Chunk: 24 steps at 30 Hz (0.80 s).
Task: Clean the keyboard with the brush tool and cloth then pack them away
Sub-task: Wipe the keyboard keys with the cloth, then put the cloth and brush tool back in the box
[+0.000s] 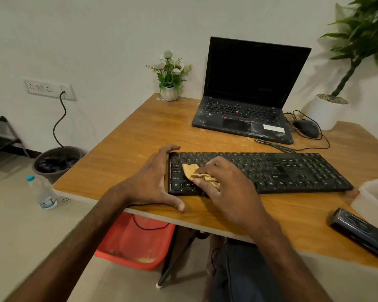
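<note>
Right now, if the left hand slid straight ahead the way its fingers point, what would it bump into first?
Probably nothing soon: the left hand points past the keyboard's left end over bare table. The flower pot stands further along, roughly in line.

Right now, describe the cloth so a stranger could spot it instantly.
On the wooden desk, find the black keyboard nearest the front edge. At its left end the right hand presses a crumpled cloth, the only yellow thing among black keys.
</note>
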### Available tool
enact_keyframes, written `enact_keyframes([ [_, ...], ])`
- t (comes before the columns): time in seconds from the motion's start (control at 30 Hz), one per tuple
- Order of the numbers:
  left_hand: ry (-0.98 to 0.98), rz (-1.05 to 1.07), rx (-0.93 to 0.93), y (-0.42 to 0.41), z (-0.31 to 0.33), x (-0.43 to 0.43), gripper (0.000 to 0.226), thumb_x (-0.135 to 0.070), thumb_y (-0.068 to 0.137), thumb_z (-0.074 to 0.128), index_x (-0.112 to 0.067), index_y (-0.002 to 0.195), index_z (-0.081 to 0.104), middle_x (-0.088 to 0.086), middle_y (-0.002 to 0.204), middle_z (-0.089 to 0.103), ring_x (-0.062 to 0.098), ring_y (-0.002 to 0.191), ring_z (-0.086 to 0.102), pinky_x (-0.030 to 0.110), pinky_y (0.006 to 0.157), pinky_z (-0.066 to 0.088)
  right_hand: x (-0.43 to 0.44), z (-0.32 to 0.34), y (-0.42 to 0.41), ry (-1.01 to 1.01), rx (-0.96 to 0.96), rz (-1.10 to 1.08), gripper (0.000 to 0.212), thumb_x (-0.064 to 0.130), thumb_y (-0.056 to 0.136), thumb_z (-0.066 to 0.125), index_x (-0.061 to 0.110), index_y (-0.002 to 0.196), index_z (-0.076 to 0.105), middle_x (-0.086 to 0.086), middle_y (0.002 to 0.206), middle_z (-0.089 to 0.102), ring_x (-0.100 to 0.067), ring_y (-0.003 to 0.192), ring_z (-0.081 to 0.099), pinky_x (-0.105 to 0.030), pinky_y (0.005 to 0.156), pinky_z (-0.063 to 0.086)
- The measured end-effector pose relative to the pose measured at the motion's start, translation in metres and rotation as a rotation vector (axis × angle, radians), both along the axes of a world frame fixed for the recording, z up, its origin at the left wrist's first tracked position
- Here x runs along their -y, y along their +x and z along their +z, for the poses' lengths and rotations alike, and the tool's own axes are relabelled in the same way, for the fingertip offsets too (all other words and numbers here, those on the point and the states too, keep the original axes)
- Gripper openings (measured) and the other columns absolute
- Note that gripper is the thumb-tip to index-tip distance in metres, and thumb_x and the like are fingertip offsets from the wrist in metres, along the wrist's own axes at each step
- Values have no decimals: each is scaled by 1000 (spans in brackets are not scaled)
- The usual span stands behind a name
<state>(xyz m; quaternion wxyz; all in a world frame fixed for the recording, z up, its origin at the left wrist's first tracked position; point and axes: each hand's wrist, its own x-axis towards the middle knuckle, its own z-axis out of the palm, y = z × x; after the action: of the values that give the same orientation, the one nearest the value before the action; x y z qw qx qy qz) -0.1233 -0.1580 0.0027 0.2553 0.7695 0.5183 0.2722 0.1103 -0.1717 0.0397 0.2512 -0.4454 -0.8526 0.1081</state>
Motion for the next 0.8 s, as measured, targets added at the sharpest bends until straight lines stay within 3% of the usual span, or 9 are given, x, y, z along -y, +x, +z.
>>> enact_keyframes([
  [0.13, 122, 118, 31, 8, 6, 11, 118, -85, 65, 59, -27, 155, 11, -17, 159, 12, 1, 144, 13, 35, 117, 23, -1, -6, 2, -114, -222, -62, 37, 46, 92, 63, 36, 127, 58, 17, 116, 53, -1, 104, 51, -27, 85, 48],
  [0.2, 310, 270, 80, 10, 7, 19, 94, -74, 78, 55, -23, 151, 24, -5, 160, 23, 7, 144, 20, 34, 114, 25, 2, -5, 7, -210, -374, -66, 43, 46, 89, 68, 37, 129, 56, 20, 113, 56, 0, 98, 56, -25, 80, 51],
  [0.3, 564, 433, 139, 30, 10, 38, 70, -58, 86, 57, -18, 141, 39, -3, 142, 42, 12, 127, 40, 34, 101, 41, 7, -1, 16, -400, -647, -87, 34, 47, 89, 63, 39, 122, 60, 17, 107, 64, -2, 90, 64, -26, 73, 56],
  [0.37, 558, 323, 123, 54, 16, 50, 78, -63, 79, 64, -23, 141, 39, -10, 139, 41, 10, 123, 41, 27, 99, 40, 11, 4, 25, -526, -854, -93, 26, 44, 93, 57, 35, 116, 64, 8, 105, 70, -12, 90, 69, -35, 71, 57],
  [0.43, 565, 124, -21, 79, 21, 53, 86, -66, 75, 70, -28, 145, 36, -8, 149, 35, 11, 132, 36, 28, 108, 34, 15, 9, 35, -629, -1057, -103, 21, 33, 100, 54, 26, 115, 66, 0, 107, 73, -20, 93, 69, -43, 74, 57],
  [0.53, 665, -11, -131, 114, 39, 46, 64, -54, 81, 67, -30, 138, 50, -3, 154, 35, 18, 133, 40, 35, 105, 35, 20, 20, 57, -698, -1216, -136, 16, 23, 100, 55, 23, 116, 60, -4, 103, 72, -17, 85, 67, -32, 61, 57],
  [0.67, 662, -37, 4, 149, 64, 39, 40, -35, 74, 81, -26, 107, 62, -9, 143, 48, 14, 128, 47, 40, 97, 37, 29, 31, 91, -727, -1259, -209, 12, 25, 100, 55, 24, 112, 53, -10, 106, 66, -16, 68, 64, -25, 38, 46],
  [0.73, 572, -48, 207, 165, 74, 40, 33, -26, 72, 84, -22, 98, 63, -13, 130, 57, 12, 123, 53, 38, 96, 42, 33, 34, 107, -728, -1299, -201, 10, 24, 101, 53, 22, 111, 53, -7, 96, 70, -14, 61, 66, -27, 39, 49],
  [0.8, 435, -12, 451, 185, 87, 44, 29, -34, 79, 82, -22, 97, 64, -15, 107, 66, 8, 104, 62, 21, 83, 47, 36, 36, 123, -696, -1340, -184, 28, 36, 94, 53, 20, 117, 54, -1, 92, 74, -15, 69, 71, -32, 51, 57],
])
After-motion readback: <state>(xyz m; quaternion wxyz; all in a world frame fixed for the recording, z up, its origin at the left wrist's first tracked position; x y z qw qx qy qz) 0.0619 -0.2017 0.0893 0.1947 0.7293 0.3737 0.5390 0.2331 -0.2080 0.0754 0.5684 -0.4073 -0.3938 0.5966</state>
